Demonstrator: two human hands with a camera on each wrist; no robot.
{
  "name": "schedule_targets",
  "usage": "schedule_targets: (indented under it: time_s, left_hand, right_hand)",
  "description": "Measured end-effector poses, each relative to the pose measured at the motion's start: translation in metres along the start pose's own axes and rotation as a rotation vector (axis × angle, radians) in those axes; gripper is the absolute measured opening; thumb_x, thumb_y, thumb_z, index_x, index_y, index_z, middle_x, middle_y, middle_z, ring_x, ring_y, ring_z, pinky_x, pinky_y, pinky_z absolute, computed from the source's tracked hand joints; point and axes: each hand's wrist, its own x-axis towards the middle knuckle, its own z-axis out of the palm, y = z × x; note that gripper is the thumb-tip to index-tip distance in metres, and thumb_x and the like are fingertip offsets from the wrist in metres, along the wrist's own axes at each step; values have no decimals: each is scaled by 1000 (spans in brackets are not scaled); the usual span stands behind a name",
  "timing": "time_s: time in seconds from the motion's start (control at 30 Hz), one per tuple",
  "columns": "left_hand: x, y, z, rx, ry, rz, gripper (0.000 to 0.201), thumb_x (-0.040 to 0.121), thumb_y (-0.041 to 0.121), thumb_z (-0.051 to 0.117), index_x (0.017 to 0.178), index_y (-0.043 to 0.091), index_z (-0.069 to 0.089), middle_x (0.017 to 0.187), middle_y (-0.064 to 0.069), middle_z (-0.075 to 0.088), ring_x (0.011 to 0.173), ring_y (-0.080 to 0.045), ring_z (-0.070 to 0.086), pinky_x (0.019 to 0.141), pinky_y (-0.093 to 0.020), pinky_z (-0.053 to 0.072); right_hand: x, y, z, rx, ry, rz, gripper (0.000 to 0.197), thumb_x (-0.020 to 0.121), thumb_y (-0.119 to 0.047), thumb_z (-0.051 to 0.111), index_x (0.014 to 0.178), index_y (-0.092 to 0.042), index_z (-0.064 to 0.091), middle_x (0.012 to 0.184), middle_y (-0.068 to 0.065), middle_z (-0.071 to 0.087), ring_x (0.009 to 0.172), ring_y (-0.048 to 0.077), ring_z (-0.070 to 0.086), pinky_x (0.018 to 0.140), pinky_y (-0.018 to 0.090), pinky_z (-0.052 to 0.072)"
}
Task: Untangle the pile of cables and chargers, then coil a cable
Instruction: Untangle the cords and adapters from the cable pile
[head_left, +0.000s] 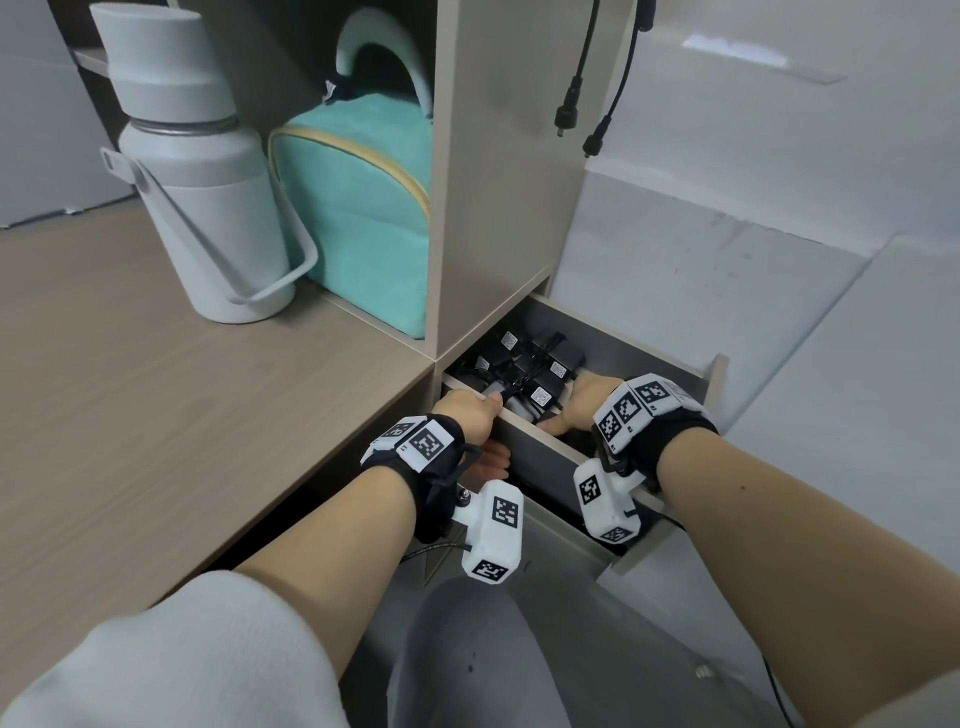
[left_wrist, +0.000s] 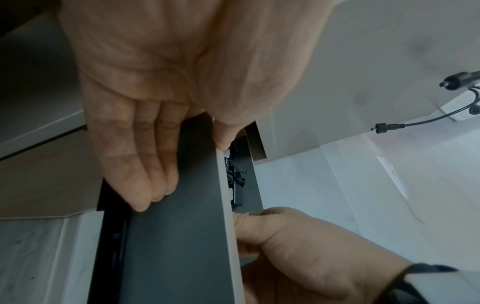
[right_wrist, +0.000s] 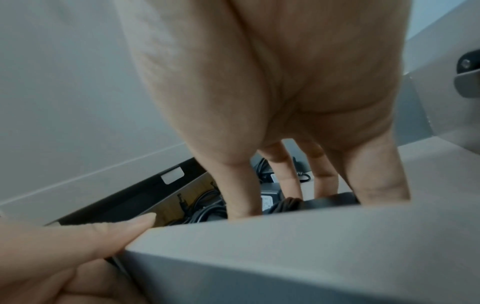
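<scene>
Drawer (head_left: 670, 358) stands pulled partway out under the shelf unit, and the pile of black power adapters and cables (head_left: 524, 371) lies inside it, toward the back and left, adapters jumbled against one another with white labels showing. Left hand (head_left: 470, 413) is on the drawer's near side wall: in the left wrist view the fingers (left_wrist: 145, 179) lie straight and close together, flat on the dark outer face, with the thumb hooked over the top edge. It holds no cable. Right hand (head_left: 582, 402) reaches down into the drawer beside the pile; the right wrist view shows its fingers (right_wrist: 285, 174) spread and pointing down among the cords, tips touching or just above a black adapter, but I cannot tell if anything is pinched yet. Handling, as judged: the adapters are hard, blocky and the heavy part, the cords thin, limp and springy, likely to snag on each other's loops and plugs. Best hold is probably one adapter body, lifted slowly so that its cord trails and shows where it crosses the others; pulling on a cord mid-length would likely tighten the knot. Barrel plugs are small and may catch on the drawer wall. Also noted: a pale insulated jug (head_left: 202, 171) with a bail handle stands on the desk, a teal zip bag (head_left: 358, 208) sits in the open cubby, and two black cable ends (head_left: 582, 114) hang beside the cabinet.
</scene>
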Motion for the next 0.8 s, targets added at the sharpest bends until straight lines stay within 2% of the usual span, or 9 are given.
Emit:
schedule_targets:
  time_s: [0.1,0.17,0.23,0.37,0.47,0.57,0.7,0.73,0.8]
  left_hand:
    - [1,0,-1,6,3,-3,51,106,40,47,125,-7,49,75,-23,64,61,-33,65,65,-47,60]
    - [0,0,-2,13,11,0,50,106,39,47,126,-7,49,75,-24,64,60,-33,65,60,-45,60]
    - [-1,0,-3,22,14,5,50,106,39,46,126,-8,48,75,-24,64,59,-33,64,54,-43,59]
    - [-1,1,-3,40,19,16,50,106,39,47,125,-8,49,73,-24,64,52,-31,65,50,-42,58]
    - [0,1,-3,58,30,12,52,105,42,48,124,-6,51,74,-23,67,51,-30,66,54,-43,60]
    - [-1,1,-5,49,30,2,53,104,44,49,125,-5,50,75,-23,68,60,-33,68,73,-53,62]
    - [-15,5,-9,-7,30,-6,42,106,42,46,108,1,50,57,-20,68,70,-34,67,94,-58,54]
    - [-22,8,-11,-18,28,-9,43,106,41,45,98,0,50,54,-19,66,70,-33,66,97,-56,54]
    - [-40,18,-17,-28,23,-9,50,107,40,43,87,-5,51,50,-16,64,66,-30,63,94,-48,56]
  right_hand:
    - [23,7,9,52,31,-13,108,28,-94,70,109,-23,67,103,-3,72,96,20,67,95,40,54]
    - [35,11,18,70,39,-17,127,3,-104,51,103,-28,70,93,-8,73,89,16,69,91,38,56]
    - [41,15,23,135,10,-26,130,-1,-104,48,103,-31,71,93,-9,74,89,15,69,92,38,56]
    - [3,8,12,311,57,22,119,26,-88,75,124,-21,64,122,3,66,113,26,63,97,39,52]
    - [-29,-3,-1,375,74,24,124,29,-99,64,127,-23,62,119,0,66,104,22,65,93,38,55]
    - [-60,-13,-14,399,70,73,86,75,-82,59,121,-10,63,108,5,66,97,24,63,85,31,49]
    - [-83,-11,-25,440,124,77,63,97,-58,52,123,-1,62,114,15,65,111,31,62,82,29,42]
    - [-89,-12,-30,456,143,61,56,99,-52,53,117,0,64,114,17,66,109,31,63,80,30,43]
    - [-102,-16,-41,468,192,24,40,98,-44,58,88,-6,64,95,14,69,84,27,65,68,29,46]
